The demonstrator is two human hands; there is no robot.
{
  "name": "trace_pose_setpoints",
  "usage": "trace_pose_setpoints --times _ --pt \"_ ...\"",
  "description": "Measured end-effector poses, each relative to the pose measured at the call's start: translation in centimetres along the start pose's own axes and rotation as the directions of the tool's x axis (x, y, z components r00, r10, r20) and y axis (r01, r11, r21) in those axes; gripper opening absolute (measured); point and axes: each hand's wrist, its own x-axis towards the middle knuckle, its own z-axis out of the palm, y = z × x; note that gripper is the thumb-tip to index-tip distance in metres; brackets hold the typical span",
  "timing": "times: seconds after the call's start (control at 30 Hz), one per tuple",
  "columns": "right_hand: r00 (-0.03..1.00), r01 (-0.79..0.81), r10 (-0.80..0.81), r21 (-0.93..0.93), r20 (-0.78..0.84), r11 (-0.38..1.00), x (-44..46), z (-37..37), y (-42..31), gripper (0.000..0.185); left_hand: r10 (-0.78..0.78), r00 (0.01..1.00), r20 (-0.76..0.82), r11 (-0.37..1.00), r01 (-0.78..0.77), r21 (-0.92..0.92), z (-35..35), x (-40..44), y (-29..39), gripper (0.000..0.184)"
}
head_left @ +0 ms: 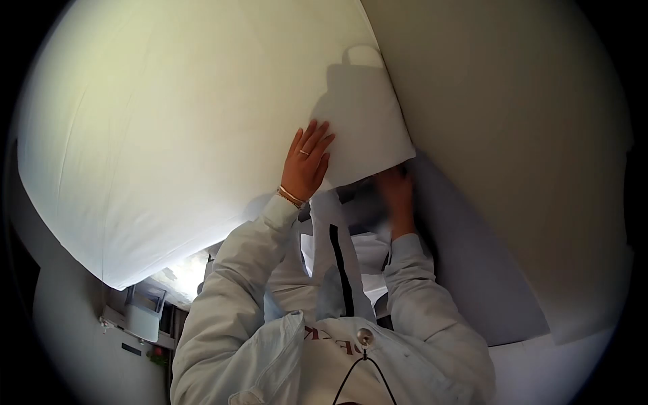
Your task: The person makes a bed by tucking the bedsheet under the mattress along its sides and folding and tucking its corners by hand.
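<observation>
A white sheet (169,135) lies smooth over what looks like a mattress, its corner pointing toward the wall at the right. My left hand (307,158) rests flat on top of it near the front edge, fingers stretched out and holding nothing. Below the sheet's corner, my right hand (395,185) reaches in at the edge beside the wall. Motion smears it and its fingertips are partly hidden, so whether it grips the edge is unclear. The shadow of a head and an arm falls on the sheet above my left hand.
A pale wall (513,135) rises close along the right side, with a grey lower panel (466,270). My legs (327,250) stand against the front edge. At the lower left are a light-coloured chair (142,320) and a bright patch of floor.
</observation>
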Motion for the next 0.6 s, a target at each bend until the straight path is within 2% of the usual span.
trace_pose_setpoints --times 0.07,0.1,0.17,0.2,0.27,0.3,0.33,0.4,0.43,0.47,0.53,0.57,0.6 --pt "0.988 -0.148 0.152 0.115 -0.029 0.982 1.0 -2.5 -0.2 0.063 -0.055 0.998 0.016 0.998 0.055 -0.001 1.3 -2.2 0.4 0.040" --pt "0.994 -0.026 0.029 -0.032 0.101 0.999 2.7 -2.4 -0.3 0.061 -0.050 0.999 0.014 0.999 0.050 0.007 1.8 -3.1 0.4 0.040" --pt "0.904 0.267 -0.151 -0.252 0.401 0.930 5.6 1.4 1.1 0.058 -0.101 0.995 -0.007 0.994 0.101 0.036 2.4 -4.9 -0.3 0.040" --pt "0.815 0.419 -0.199 -0.316 0.544 0.851 6.3 2.8 2.2 0.056 -0.102 0.995 -0.004 0.993 0.102 0.051 2.6 -5.7 -0.8 0.040" --pt "0.713 0.555 -0.218 -0.346 0.667 0.757 4.9 2.1 4.1 0.055 -0.188 0.982 -0.002 0.977 0.188 0.100 2.7 -7.8 -1.0 0.043" --pt "0.836 0.304 -0.099 -0.305 0.540 0.903 4.5 2.3 4.4 0.051 -0.180 0.983 -0.020 0.977 0.181 0.112 3.1 -8.5 -1.4 0.043" --pt "0.905 0.033 0.068 -0.228 0.419 0.973 3.8 2.7 4.7 0.047 -0.214 0.977 -0.015 0.963 0.214 0.167 3.3 -9.6 -1.8 0.045" --pt "0.933 0.007 0.078 -0.234 0.351 0.972 3.7 0.1 6.2 0.047 -0.258 0.965 -0.045 0.938 0.262 0.227 3.9 -12.2 -2.3 0.046" --pt "0.981 0.009 0.082 -0.467 0.174 0.884 3.8 -1.4 6.9 0.046 -0.267 0.964 -0.014 0.943 0.265 0.200 4.2 -13.2 -2.7 0.048" --pt "0.999 -0.022 0.032 -0.672 0.001 0.740 3.8 -2.6 7.4 0.046 -0.278 0.961 0.014 0.947 0.271 0.173 4.5 -14.1 -3.3 0.049" --pt "0.999 0.006 0.033 -0.896 0.023 0.443 2.4 -2.7 8.9 0.044 -0.297 0.953 0.053 0.955 0.297 0.019 4.3 -15.5 -4.3 0.049" --pt "0.997 0.020 0.056 -0.910 0.048 0.414 2.4 -2.7 9.3 0.044 -0.324 0.942 0.082 0.938 0.331 -0.100 3.6 -15.9 -4.3 0.048" --pt "0.984 0.091 0.129 -0.963 0.126 0.253 3.3 -3.2 9.5 0.042 -0.357 0.931 0.082 0.926 0.364 -0.100 3.5 -16.7 -4.7 0.045"
